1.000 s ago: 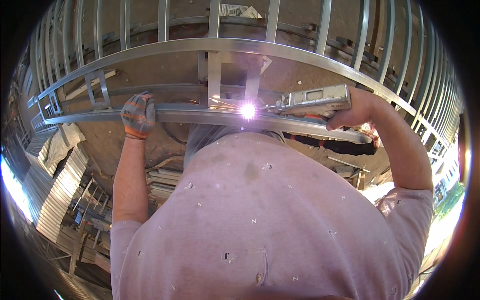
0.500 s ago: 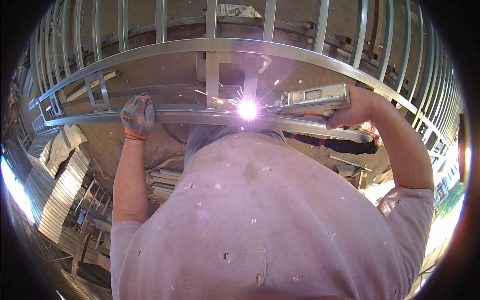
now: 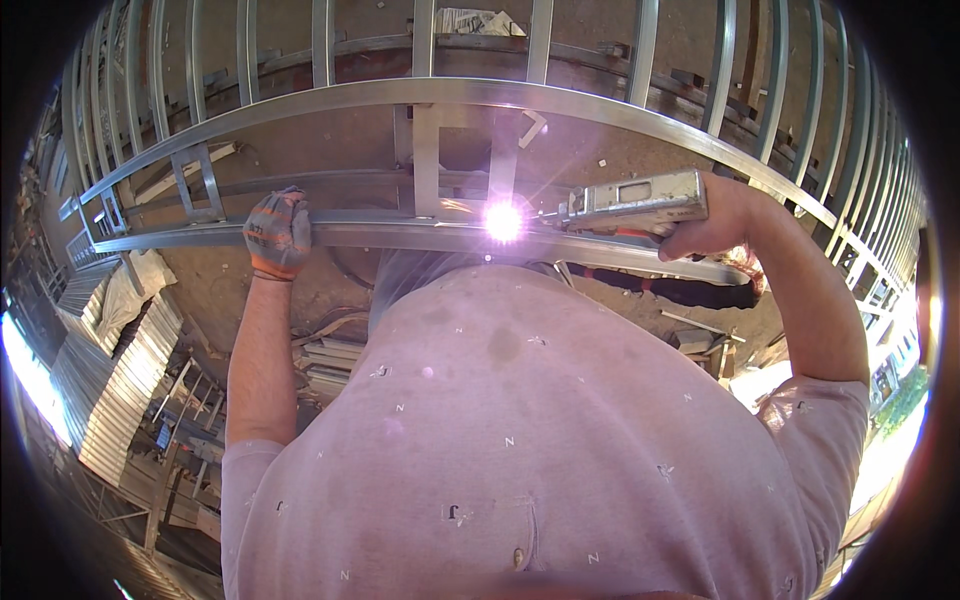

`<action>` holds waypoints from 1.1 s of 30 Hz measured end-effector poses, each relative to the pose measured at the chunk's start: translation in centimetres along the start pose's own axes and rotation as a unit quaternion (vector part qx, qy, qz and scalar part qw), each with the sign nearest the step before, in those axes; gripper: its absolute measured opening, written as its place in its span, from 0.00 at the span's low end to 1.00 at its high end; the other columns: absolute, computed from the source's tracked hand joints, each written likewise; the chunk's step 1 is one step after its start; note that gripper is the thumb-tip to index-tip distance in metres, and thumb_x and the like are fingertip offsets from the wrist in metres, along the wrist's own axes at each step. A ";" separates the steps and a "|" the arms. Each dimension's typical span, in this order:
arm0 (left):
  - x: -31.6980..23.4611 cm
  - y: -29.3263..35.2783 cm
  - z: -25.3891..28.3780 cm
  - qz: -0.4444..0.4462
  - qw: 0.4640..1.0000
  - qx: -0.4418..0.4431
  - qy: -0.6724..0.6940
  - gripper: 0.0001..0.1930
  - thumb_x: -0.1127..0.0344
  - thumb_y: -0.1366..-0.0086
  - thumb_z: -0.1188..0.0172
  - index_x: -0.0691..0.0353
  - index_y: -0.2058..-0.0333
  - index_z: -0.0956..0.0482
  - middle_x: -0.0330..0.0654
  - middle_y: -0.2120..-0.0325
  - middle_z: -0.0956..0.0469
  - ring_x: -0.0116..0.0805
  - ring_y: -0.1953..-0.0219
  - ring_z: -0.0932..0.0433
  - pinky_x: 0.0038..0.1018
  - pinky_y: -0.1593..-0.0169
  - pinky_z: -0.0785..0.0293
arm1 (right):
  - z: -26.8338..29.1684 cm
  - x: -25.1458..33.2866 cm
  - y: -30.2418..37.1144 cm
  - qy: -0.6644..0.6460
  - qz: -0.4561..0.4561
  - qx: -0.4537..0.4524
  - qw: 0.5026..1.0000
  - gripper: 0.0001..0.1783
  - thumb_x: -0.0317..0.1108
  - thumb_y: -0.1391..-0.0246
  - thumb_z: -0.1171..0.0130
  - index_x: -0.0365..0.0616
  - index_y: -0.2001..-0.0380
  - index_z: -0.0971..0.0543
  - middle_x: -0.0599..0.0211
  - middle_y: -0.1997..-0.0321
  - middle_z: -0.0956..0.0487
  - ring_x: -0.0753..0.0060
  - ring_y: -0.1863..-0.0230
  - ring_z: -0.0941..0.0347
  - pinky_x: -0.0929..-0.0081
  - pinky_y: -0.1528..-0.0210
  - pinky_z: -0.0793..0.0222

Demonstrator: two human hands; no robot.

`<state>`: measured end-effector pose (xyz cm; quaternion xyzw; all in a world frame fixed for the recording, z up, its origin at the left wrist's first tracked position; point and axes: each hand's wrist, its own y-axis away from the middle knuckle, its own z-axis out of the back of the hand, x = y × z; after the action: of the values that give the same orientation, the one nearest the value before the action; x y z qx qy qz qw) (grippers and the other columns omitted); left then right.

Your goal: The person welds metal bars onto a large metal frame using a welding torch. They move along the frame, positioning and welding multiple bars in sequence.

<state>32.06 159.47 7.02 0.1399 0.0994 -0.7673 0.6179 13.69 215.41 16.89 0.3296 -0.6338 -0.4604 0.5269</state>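
My left hand [image 3: 277, 235], in a grey and orange work glove, is closed round the near metal rail [image 3: 365, 233]. Bare fingers of my right hand [image 3: 717, 217] wrap the rear end of a boxy, worn metal welding gun [image 3: 635, 200]. Its thin tip points left at the rail. A brilliant white-violet arc [image 3: 503, 222] burns there, where a short upright bar [image 3: 502, 160] meets the rail, and its glare hides the joint. Another short upright [image 3: 425, 160] stands just left of it, between the near rail and the far rail [image 3: 450, 92].
Long parallel metal bars [image 3: 538, 45] run away beyond the far rail. Corrugated sheets [image 3: 125, 400] lie at the left. Stacked strips [image 3: 335, 358] rest on the dirt floor near my left forearm. A dark sleeve-like piece [image 3: 690, 290] hangs below the welding gun.
The arc and the welding gun have shifted slightly right, with my right hand. Fewer sparks fly now. My left hand stays on the rail.
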 end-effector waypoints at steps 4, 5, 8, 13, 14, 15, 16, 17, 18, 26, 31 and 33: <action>0.0 0.0 0.0 -0.001 1.000 0.000 -0.001 0.09 0.66 0.39 0.36 0.58 0.59 0.16 0.46 0.60 0.12 0.52 0.55 0.13 0.43 0.48 0.18 | 0.1 -0.6 -0.1 -0.036 -0.030 0.019 0.999 0.35 0.29 0.63 0.19 0.45 0.45 0.15 0.61 0.53 0.11 0.64 0.55 0.15 0.65 0.45 0.20; 0.0 0.0 0.0 0.002 1.000 0.001 0.002 0.09 0.66 0.39 0.36 0.58 0.59 0.16 0.46 0.60 0.12 0.52 0.55 0.13 0.43 0.48 0.19 | 0.1 -0.7 -0.2 -0.031 -0.015 0.017 0.999 0.35 0.29 0.63 0.19 0.44 0.45 0.15 0.61 0.53 0.11 0.64 0.55 0.15 0.65 0.45 0.20; 0.0 0.0 0.1 -0.005 1.000 0.003 -0.002 0.09 0.66 0.38 0.36 0.58 0.59 0.16 0.46 0.60 0.13 0.52 0.55 0.13 0.43 0.48 0.19 | 0.1 -1.2 -0.3 -0.055 -0.001 0.018 0.998 0.36 0.29 0.63 0.19 0.44 0.44 0.15 0.60 0.53 0.11 0.64 0.55 0.15 0.66 0.45 0.19; -0.1 -0.1 0.2 0.001 1.000 0.010 0.008 0.08 0.67 0.37 0.36 0.58 0.59 0.16 0.46 0.61 0.13 0.52 0.55 0.13 0.44 0.49 0.18 | 0.0 -2.1 -0.3 -0.033 -0.008 0.002 0.999 0.36 0.29 0.62 0.18 0.44 0.44 0.15 0.60 0.51 0.11 0.65 0.54 0.15 0.66 0.44 0.20; -0.1 -0.2 0.3 -0.004 1.000 0.010 0.004 0.08 0.67 0.37 0.36 0.58 0.60 0.16 0.46 0.61 0.13 0.52 0.55 0.13 0.43 0.49 0.18 | 0.0 -2.3 -0.2 -0.047 -0.001 0.000 0.999 0.36 0.29 0.62 0.18 0.44 0.44 0.15 0.60 0.51 0.11 0.65 0.54 0.15 0.66 0.44 0.20; -0.1 -0.2 0.3 -0.007 1.000 0.010 0.003 0.08 0.67 0.37 0.36 0.58 0.60 0.16 0.46 0.61 0.13 0.52 0.55 0.13 0.43 0.49 0.18 | 0.0 -2.6 -0.1 -0.043 -0.007 -0.007 0.999 0.36 0.30 0.62 0.18 0.44 0.44 0.15 0.60 0.51 0.11 0.65 0.54 0.15 0.66 0.44 0.20; -0.2 -0.2 0.3 -0.010 1.000 0.007 0.006 0.08 0.67 0.37 0.36 0.59 0.60 0.16 0.46 0.61 0.13 0.52 0.55 0.13 0.43 0.49 0.18 | 0.1 -2.9 0.1 -0.046 0.003 -0.013 0.999 0.36 0.30 0.63 0.17 0.44 0.44 0.15 0.60 0.51 0.10 0.65 0.53 0.15 0.66 0.44 0.20; -0.2 -0.3 0.2 -0.005 1.000 -0.002 0.016 0.07 0.66 0.37 0.36 0.59 0.61 0.16 0.46 0.61 0.13 0.53 0.55 0.13 0.43 0.49 0.18 | 0.2 -3.1 0.3 -0.048 0.008 -0.021 0.999 0.37 0.31 0.63 0.17 0.44 0.44 0.15 0.60 0.51 0.10 0.65 0.53 0.16 0.66 0.44 0.20; -0.2 -0.3 0.1 -0.005 1.000 -0.003 0.018 0.07 0.67 0.38 0.36 0.59 0.62 0.16 0.46 0.61 0.13 0.53 0.55 0.13 0.43 0.50 0.17 | 0.3 -3.4 0.6 -0.020 -0.015 -0.044 0.999 0.37 0.29 0.62 0.16 0.45 0.44 0.15 0.62 0.51 0.10 0.65 0.52 0.16 0.66 0.44 0.20; -0.5 -0.6 0.0 -0.026 0.999 -0.020 0.017 0.05 0.66 0.37 0.35 0.58 0.64 0.16 0.46 0.62 0.13 0.52 0.59 0.14 0.43 0.53 0.17 | 0.2 -4.0 7.0 -0.203 0.039 -0.137 0.969 0.25 0.26 0.53 0.18 0.42 0.50 0.14 0.70 0.57 0.13 0.72 0.53 0.18 0.71 0.47 0.19; -0.9 -0.3 -0.1 -0.029 0.999 -0.012 -0.013 0.07 0.65 0.38 0.32 0.55 0.61 0.16 0.43 0.64 0.15 0.50 0.61 0.14 0.43 0.56 0.17 | -3.4 -2.0 8.2 -0.182 0.113 -0.170 0.962 0.15 0.33 0.41 0.22 0.42 0.55 0.17 0.74 0.63 0.19 0.77 0.62 0.24 0.74 0.62 0.27; -1.0 -0.3 0.1 -0.038 0.999 -0.006 0.005 0.09 0.66 0.38 0.32 0.55 0.59 0.15 0.44 0.63 0.15 0.51 0.60 0.14 0.43 0.56 0.16 | -5.2 -0.6 8.1 -0.198 0.165 -0.203 0.945 0.17 0.36 0.39 0.24 0.41 0.52 0.17 0.73 0.63 0.20 0.77 0.64 0.24 0.74 0.63 0.28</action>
<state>31.98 160.45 7.45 0.1365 0.1120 -0.7887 0.5889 19.41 217.61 24.36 0.0086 -0.6640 -0.5418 0.5153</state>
